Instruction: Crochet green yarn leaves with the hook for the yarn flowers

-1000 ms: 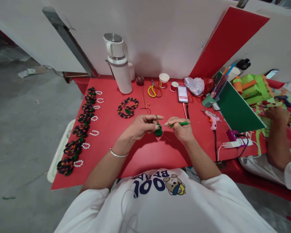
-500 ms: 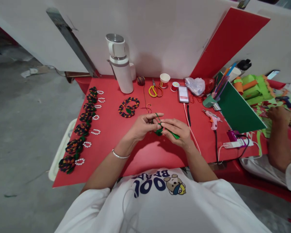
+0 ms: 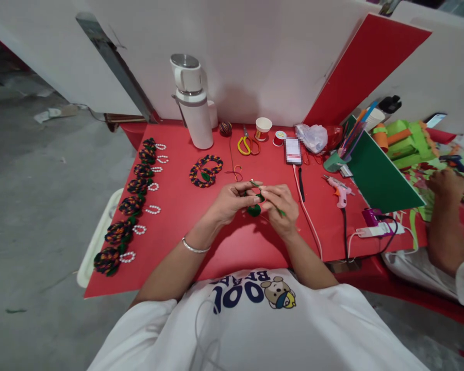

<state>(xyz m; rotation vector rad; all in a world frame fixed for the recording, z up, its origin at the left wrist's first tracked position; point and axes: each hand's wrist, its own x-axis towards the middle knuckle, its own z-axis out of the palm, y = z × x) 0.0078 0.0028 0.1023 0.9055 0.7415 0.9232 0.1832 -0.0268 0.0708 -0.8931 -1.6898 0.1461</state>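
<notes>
Over the red table [image 3: 170, 226], my left hand [image 3: 234, 202] pinches a small piece of dark green yarn work [image 3: 254, 210], which hangs just below its fingertips. Close beside it, my right hand [image 3: 281, 208] is closed on a green-handled crochet hook [image 3: 281, 212], whose tip reaches past the left fingers. The two hands nearly touch. Behind them lie an orange yarn loop [image 3: 237, 173] and a multicoloured braided piece with a green leaf [image 3: 205, 171]. A small ball of dark yarn [image 3: 225, 129] sits near the wall.
Braided bundles [image 3: 130, 204] with bead loops line the left edge. At the back are a white flask [image 3: 196, 118], scissors [image 3: 249, 146], a paper cup [image 3: 263, 129] and a phone [image 3: 293, 150]. A pink glue gun [image 3: 340, 190] lies right; another person's hand [image 3: 446, 183] is beyond the green board [image 3: 386, 172].
My right hand has shifted slightly left and turned, covering more of the hook's handle. The hook's tip now shows beyond my left fingers, and the green piece hangs more in view.
</notes>
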